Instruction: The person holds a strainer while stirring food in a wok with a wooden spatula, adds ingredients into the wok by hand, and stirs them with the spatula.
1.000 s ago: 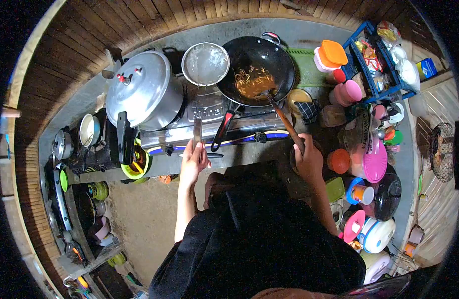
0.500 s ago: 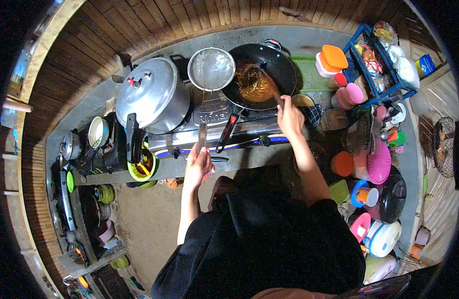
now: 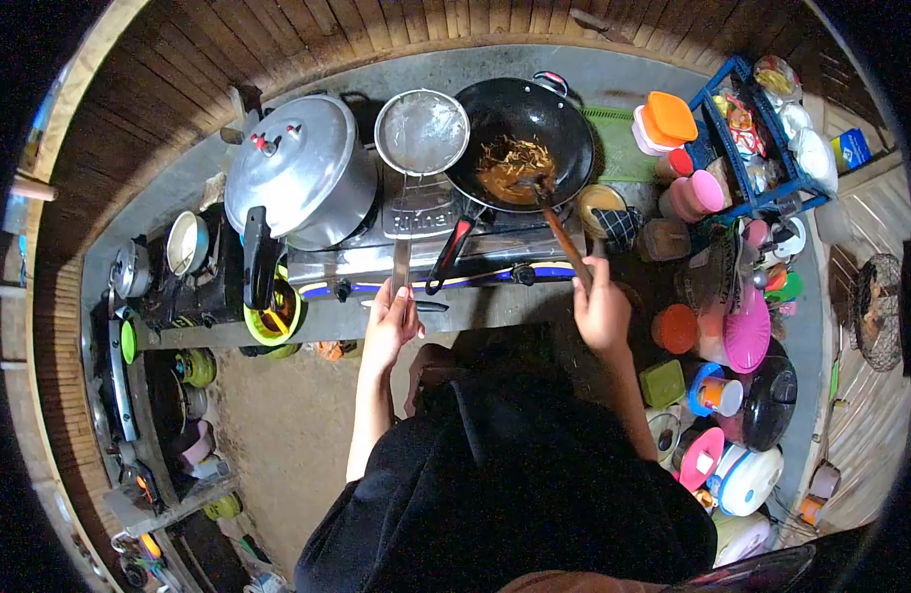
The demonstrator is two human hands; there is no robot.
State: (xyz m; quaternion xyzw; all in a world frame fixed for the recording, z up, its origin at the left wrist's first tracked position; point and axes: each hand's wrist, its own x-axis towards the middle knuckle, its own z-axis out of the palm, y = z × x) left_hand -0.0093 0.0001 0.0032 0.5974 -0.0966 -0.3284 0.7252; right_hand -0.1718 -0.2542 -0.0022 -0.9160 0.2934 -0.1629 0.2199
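Brown strips [image 3: 518, 158], already sauced, lie in the wok [image 3: 485, 109], none visible in the mesh strainer [image 3: 422, 133] — left hand [image 3: 391, 318] closed round its handle [image 3: 401, 265], right hand [image 3: 602, 308] wrapped round a wooden-handled spatula [image 3: 565, 237].

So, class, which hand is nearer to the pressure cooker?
Left. The left hand, gripping the strainer's handle, is in front and right of the pressure cooker; the right hand is farther right, gripping the spatula's handle.

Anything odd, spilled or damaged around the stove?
No spill or damage stands out. Mildly odd: a slim, black-handled utensil, possibly a knife, lies loose on the grey concrete-like counter near its front edge. In view it sits just beside the person's left hand, so it might get knocked off.
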